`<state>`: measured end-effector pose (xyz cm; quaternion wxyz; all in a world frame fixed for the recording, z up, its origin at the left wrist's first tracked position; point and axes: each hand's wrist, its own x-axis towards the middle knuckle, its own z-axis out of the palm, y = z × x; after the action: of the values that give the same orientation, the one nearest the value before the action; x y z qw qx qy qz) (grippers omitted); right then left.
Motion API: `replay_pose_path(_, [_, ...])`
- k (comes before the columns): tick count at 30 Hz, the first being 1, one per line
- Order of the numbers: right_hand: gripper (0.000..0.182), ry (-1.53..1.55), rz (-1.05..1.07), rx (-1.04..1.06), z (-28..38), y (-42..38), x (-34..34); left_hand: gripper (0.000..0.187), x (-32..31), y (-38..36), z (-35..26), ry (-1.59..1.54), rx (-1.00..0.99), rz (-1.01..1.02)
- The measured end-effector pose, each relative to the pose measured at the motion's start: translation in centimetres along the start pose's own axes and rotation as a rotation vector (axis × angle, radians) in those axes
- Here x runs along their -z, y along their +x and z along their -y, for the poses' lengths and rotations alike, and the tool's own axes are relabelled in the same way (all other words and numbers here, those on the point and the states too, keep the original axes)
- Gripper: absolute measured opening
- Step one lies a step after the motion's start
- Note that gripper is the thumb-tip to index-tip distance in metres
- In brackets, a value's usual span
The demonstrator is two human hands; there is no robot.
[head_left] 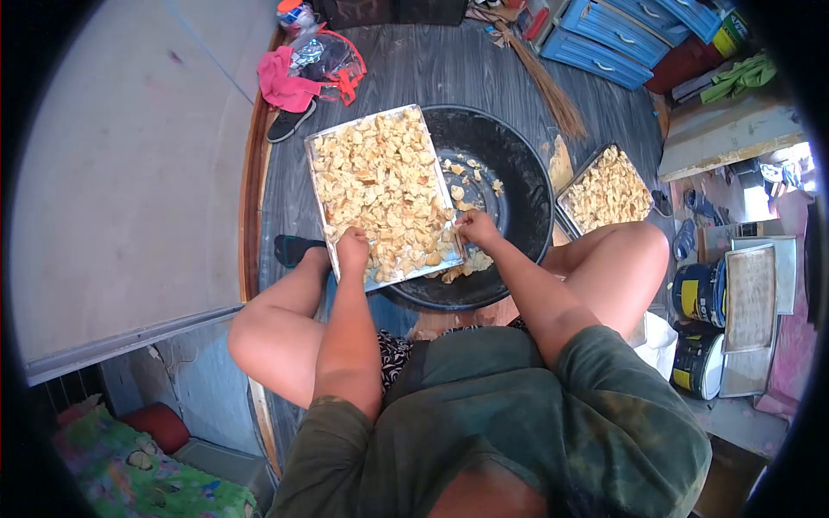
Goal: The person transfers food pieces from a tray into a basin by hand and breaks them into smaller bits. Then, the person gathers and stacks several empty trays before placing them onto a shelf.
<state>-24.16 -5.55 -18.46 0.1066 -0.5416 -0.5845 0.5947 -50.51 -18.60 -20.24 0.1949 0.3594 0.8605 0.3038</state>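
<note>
A rectangular metal tray (321, 209) covered with pale yellow, browned broken pieces (380, 186), which look like bread or chips, rests tilted across the left part of a round black basin (527, 164). My left hand (352, 249) is closed over the pieces near the tray's lower left corner; its fingertips are hidden. At the tray's right edge my right hand (477, 228) is closed in a pinch, over the basin. What either hand grips is too small or hidden to make out. Several loose pieces (458, 192) lie in the basin.
A second tray of pieces (607, 190) lies to the right, beyond my knee. A broom (544, 82) and blue drawers (604, 43) are at the back. A pink cloth (285, 79) and a dark shoe (292, 121) sit by the left wall. Buckets (698, 292) stand at the right.
</note>
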Motion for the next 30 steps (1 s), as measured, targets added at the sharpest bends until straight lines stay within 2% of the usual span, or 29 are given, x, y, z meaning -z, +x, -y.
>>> replay_pose_path(5, [0.014, 0.071, 0.129, -0.034, -1.2, 0.2, -0.7, 0.015, -0.4, 0.1, 0.4, -0.044, -0.048, -0.002])
replay_pose_path(11, [0.014, 0.271, -0.07, 0.023, -0.9, 1.5, -1.5, 0.015, 1.0, -0.9, -2.0, 0.001, -0.094, -0.041])
replay_pose_path(14, [0.014, 0.141, -0.093, -0.024, -1.1, 1.9, -1.5, 0.016, 1.3, -1.5, -3.2, 0.087, -0.129, -0.033])
replay_pose_path(16, [0.018, -0.394, -0.179, 0.117, -1.9, 2.1, -1.6, 0.015, 0.9, -2.2, -4.3, 0.132, -0.274, 0.138])
replay_pose_path(17, [0.018, -0.392, -0.176, 0.119, -2.1, 2.1, -1.7, 0.015, 0.9, -2.8, -5.4, 0.135, -0.273, 0.136])
replay_pose_path(19, [0.022, -0.321, -0.166, 0.115, -2.6, 1.8, -1.9, 0.016, 0.9, -4.3, -7.8, 0.182, -0.42, 0.429])
replay_pose_path(20, [0.022, -0.319, -0.168, 0.114, -2.7, 1.7, -2.0, 0.016, 0.2, -4.9, -8.0, 0.183, -0.422, 0.431])
replay_pose_path(22, [0.019, -0.217, -0.298, 0.16, -3.0, 1.6, -2.0, 0.014, -1.3, -6.1, -8.3, 0.19, -0.616, 0.517])
replay_pose_path(25, [0.022, -0.252, -0.354, 0.055, -5.0, 2.4, -1.0, 0.011, -3.5, -7.1, -7.8, 0.367, -0.68, 0.552])
replay_pose_path(27, [0.024, -0.453, -0.281, -0.046, -7.3, 2.8, 0.1, 0.009, -4.4, -7.4, -7.2, 0.394, -0.745, 0.512])
replay_pose_path(30, [0.042, -0.661, -0.143, -0.109, -9.9, 1.5, 0.6, 0.01, -4.5, -7.7, -7.4, 0.428, -0.728, 0.526])
